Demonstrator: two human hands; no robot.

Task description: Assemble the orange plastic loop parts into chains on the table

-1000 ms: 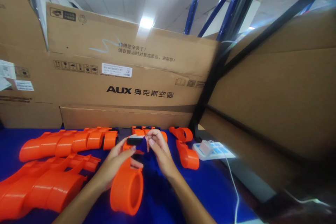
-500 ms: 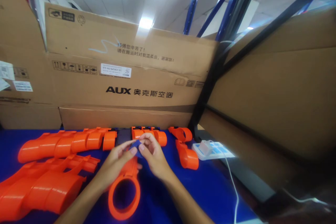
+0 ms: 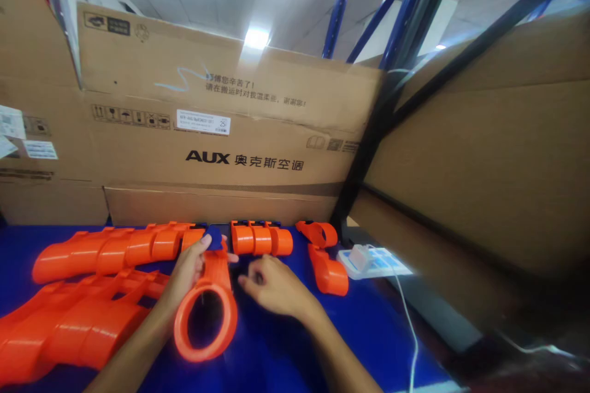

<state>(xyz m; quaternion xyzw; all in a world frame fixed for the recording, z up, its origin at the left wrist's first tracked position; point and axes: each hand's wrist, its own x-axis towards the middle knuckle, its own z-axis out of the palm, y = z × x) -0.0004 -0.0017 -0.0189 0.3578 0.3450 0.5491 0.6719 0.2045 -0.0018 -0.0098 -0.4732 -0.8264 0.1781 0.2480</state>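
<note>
My left hand (image 3: pixel 188 273) grips an orange plastic tape dispenser (image 3: pixel 229 313) by its narrow upper part, with the large round ring hanging toward me. My left thumb presses on a dark blue piece (image 3: pixel 214 237) at the dispenser's top end. To the right, my right hand (image 3: pixel 271 285) is apart from the dispenser. Its fingers are loosely curled, with a gap between thumb and forefinger, and nothing shows in them. Behind the left hand, a dark flat object (image 3: pixel 225 230) is partly hidden.
Orange dispensers stand in a back-left row (image 3: pixel 113 252), a front-left group (image 3: pixel 69 331) and a back-middle row (image 3: pixel 262 239). Two more dispensers (image 3: pixel 329 270) lie at right, beside a white power strip (image 3: pixel 387 263) with a cable. A cardboard wall (image 3: pixel 152 166) closes off the back of the blue table (image 3: pixel 369 331).
My right hand has come off the blue piece and moved down and right. My left hand has shifted left with the dispenser, whose ring now sits higher and further left.
</note>
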